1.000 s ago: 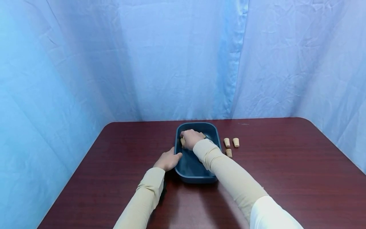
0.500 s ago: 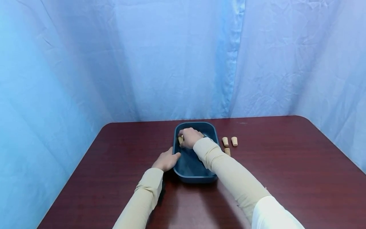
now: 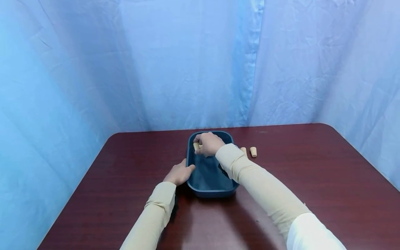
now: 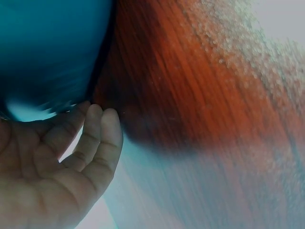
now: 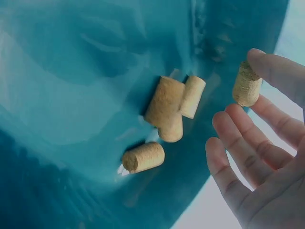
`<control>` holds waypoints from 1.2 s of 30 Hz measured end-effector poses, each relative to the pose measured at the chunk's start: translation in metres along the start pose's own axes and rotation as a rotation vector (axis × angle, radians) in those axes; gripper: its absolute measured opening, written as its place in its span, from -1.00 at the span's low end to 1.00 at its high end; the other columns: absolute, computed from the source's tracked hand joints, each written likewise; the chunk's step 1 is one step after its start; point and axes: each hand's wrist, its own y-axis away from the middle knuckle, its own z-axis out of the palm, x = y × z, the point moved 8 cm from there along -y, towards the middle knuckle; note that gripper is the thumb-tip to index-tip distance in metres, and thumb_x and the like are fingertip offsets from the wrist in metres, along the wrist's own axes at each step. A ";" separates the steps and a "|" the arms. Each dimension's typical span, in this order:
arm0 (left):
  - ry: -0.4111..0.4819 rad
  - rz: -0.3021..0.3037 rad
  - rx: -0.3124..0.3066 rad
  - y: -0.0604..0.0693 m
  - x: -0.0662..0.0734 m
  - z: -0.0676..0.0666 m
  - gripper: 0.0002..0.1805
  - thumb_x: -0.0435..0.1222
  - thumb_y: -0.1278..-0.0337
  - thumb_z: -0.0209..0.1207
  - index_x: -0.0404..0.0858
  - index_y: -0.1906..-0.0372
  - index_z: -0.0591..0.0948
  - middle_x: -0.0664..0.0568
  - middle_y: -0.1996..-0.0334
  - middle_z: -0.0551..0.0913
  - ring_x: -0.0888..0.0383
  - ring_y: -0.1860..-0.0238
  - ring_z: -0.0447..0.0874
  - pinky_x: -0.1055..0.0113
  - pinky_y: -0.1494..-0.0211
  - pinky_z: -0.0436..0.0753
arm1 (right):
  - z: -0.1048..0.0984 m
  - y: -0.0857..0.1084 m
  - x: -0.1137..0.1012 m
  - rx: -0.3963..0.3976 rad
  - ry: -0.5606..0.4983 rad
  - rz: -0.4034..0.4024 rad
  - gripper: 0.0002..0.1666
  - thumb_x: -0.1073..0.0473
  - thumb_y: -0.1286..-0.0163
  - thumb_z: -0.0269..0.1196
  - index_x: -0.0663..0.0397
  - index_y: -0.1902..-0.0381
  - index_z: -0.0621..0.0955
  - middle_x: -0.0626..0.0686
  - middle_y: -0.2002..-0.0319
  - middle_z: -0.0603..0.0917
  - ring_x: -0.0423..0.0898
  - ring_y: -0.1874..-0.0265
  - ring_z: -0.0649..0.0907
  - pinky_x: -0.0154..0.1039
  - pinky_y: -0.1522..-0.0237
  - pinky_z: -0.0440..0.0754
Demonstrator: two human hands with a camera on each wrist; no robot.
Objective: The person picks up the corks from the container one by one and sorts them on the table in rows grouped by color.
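Note:
In the head view my right hand is over the far part of a dark blue plastic bin. It pinches a cork between thumb and index finger, while the other fingers reach out loosely. Several more corks lie on the bin's floor below, in the right wrist view. My left hand holds the bin's left side, thumb over the rim and fingers against the outer wall. Those fingertips touch the wall low down in the left wrist view.
Just right of the bin, a cork stands on the dark red wooden table. A second cork beside it is partly covered by the right sleeve. Pale blue curtains hang behind and along the sides.
My right hand has risen a little from the bin's floor with the cork pinched. Its sleeve now hides a third table cork. The left hand keeps its place on the bin; the view shifts slightly.

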 end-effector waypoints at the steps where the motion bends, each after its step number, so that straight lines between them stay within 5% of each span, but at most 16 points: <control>1: -0.003 0.000 0.002 0.000 0.000 -0.001 -0.37 -0.10 -0.55 -0.14 -0.33 -0.55 0.23 -0.28 -0.37 0.45 -0.17 -0.28 0.49 -0.09 -0.34 0.42 | -0.003 0.002 0.000 -0.001 -0.006 -0.002 -0.48 0.07 -0.38 0.41 0.01 -0.27 0.63 0.12 -0.01 0.66 -0.02 0.14 0.65 -0.09 0.07 0.65; 36: 0.030 -0.021 -0.006 0.004 -0.008 -0.006 -0.32 -0.13 -0.57 -0.18 -0.35 -0.61 0.07 -0.35 -0.48 0.27 -0.25 -0.36 0.40 -0.12 -0.36 0.39 | -0.055 0.046 0.034 0.125 -0.017 -0.047 -0.46 0.11 -0.42 0.36 0.19 -0.28 0.59 0.25 -0.07 0.64 0.15 -0.06 0.60 0.02 -0.03 0.62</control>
